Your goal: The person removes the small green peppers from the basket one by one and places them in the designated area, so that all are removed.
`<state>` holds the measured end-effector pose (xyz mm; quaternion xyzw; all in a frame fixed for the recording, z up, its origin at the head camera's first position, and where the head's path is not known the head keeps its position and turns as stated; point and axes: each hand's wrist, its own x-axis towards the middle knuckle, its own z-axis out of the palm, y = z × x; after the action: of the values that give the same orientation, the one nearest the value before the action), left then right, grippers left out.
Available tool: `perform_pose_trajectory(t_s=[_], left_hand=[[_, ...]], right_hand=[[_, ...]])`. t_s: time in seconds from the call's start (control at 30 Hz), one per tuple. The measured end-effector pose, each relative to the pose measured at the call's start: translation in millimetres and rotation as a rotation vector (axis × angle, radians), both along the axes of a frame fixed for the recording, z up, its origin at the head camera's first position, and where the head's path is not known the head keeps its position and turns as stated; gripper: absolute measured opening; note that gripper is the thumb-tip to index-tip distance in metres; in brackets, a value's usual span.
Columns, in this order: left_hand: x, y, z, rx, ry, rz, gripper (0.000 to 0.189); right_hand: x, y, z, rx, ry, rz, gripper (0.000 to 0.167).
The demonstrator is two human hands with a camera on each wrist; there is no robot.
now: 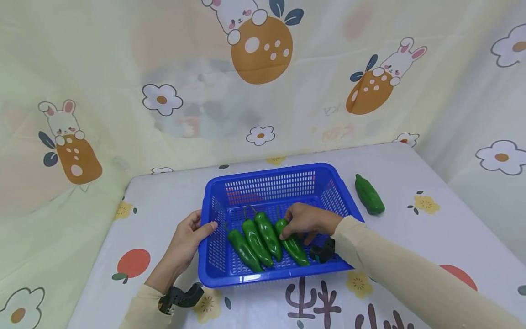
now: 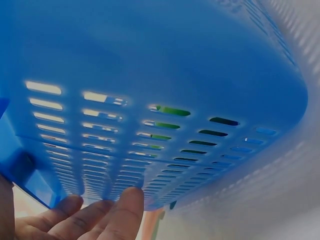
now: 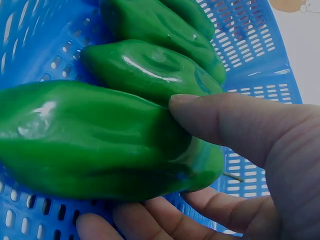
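Observation:
A blue perforated plastic basket [image 1: 267, 277] stands on the table. My left hand [image 1: 186, 240] grips its left side, thumb over the rim and fingers against the outer wall; in the left wrist view the fingertips [image 2: 129, 210] touch the slotted wall. Inside the basket, my right hand [image 1: 310, 219] pinches a glossy green pepper [image 1: 297, 250] near its stem end. The right wrist view shows the thumb [image 3: 200, 112] on top of this pepper [image 3: 90, 142] and the other fingers beneath it. To its left, three more green peppers [image 1: 257, 242] lie side by side on the basket floor.
Another green pepper [image 1: 370, 194] lies on the table to the right of the basket. A pale printed cloth [image 1: 164, 196] covers the table. Printed curtains [image 1: 312, 109] hang behind it and along both sides. Each wrist carries a black device [image 1: 181, 298].

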<state>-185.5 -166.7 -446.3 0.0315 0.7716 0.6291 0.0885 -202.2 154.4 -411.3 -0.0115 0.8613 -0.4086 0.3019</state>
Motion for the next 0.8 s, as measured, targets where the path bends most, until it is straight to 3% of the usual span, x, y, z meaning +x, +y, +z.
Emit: perform_pose_trajectory(t_s=[0.5,0.8], left_hand=[[-0.2,-0.8,-0.1,-0.004,-0.008,0.011,0.048],[-1.5,-0.9,-1.1,0.000,-0.014,0.000,0.048]], right_hand=[[-1.4,-1.8,-0.7,-0.022,-0.025,0.021,0.044],[-4.8,2.8,0.1,-0.067,0.009,0.020,0.048]])
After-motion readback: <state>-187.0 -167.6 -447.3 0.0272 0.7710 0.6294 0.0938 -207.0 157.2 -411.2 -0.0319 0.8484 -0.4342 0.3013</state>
